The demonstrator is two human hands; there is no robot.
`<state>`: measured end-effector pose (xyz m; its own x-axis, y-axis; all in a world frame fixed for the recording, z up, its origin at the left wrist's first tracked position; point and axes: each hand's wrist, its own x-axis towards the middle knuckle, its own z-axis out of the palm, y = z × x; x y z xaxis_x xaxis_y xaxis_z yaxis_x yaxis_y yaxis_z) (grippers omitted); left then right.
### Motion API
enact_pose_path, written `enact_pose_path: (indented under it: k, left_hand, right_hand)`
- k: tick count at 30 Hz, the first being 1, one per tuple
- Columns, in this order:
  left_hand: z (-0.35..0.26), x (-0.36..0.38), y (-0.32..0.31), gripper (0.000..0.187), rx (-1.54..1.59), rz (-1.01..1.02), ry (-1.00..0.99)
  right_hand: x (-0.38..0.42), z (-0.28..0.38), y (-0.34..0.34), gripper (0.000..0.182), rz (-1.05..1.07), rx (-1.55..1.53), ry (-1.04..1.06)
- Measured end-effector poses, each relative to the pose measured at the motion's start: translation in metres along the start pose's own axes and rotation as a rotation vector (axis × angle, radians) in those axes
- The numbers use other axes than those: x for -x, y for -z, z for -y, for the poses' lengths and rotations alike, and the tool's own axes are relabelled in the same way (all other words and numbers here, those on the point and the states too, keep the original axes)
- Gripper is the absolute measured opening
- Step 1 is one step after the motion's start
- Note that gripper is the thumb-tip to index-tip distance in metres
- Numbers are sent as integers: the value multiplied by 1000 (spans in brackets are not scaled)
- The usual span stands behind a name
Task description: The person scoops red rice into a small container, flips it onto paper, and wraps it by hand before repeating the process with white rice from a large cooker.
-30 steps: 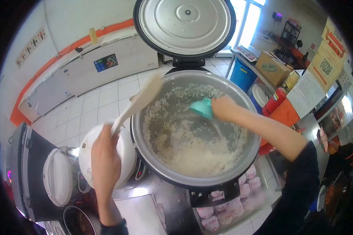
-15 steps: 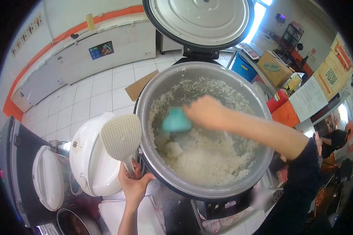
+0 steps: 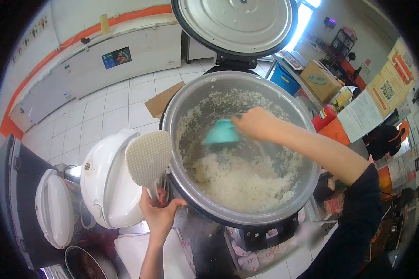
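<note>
**Two hands at the large rice cooker**

We hold our right hand [image 3: 256,123] inside the large cooker pot [image 3: 181,109], fingers closed around a teal cup [image 3: 221,132]. The cup sits above the far-left part of the cooked rice [image 3: 239,179], tilted with its rim angled down toward the rice. We judge this angle suits scooping or scraping.

We hold our left hand [image 3: 160,211] just outside the near-left rim of the pot, fingers wrapped around the handle of a white rice paddle [image 3: 148,157]. The paddle stands upright, blade up and clear of the pot, which we judge keeps it out of the way of the cup.

Containers:
- The pot holds a low bed of rice, thickest toward the near side; grains cling to the far wall, and bare metal shows left of the centre.
- The cooker lid [image 3: 235,25] stands fully open behind the pot.
- A small white cooker [image 3: 107,179] stands just left of the pot, lid closed; contents hidden.
- Another closed white cooker [image 3: 56,214] stands further left.
</note>
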<state>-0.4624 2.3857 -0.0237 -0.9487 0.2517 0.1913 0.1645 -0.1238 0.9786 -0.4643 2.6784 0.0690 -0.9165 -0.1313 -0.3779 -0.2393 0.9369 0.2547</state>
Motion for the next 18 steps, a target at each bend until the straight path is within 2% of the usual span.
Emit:
enact_pose_path:
  k: [2, 6, 8, 12, 14, 18]
  left_hand:
    - [-1, 0, -1, 49, 21, 3, -14]
    - [-3, 0, -1, 48, 44, -13, 55]
    - [-1, -2, -1, 49, 56, -9, 74]
    - [1, -5, 0, 50, 80, 34, 117]
    - [0, -6, 0, 51, 91, 38, 104]
    - [-5, -5, -2, 54, 6, -2, 67]
  right_hand:
    - [-1, -13, -23, 32, 94, -6, -237]
    - [15, 10, -48, 35, 159, -157, -317]
    - [24, 24, -45, 37, 202, -349, -321]
    - [7, 49, -33, 44, 321, -419, -271]
    - [-16, 63, -36, 54, 391, -508, -76]
    - [-19, 71, -48, 64, 425, -489, 51]
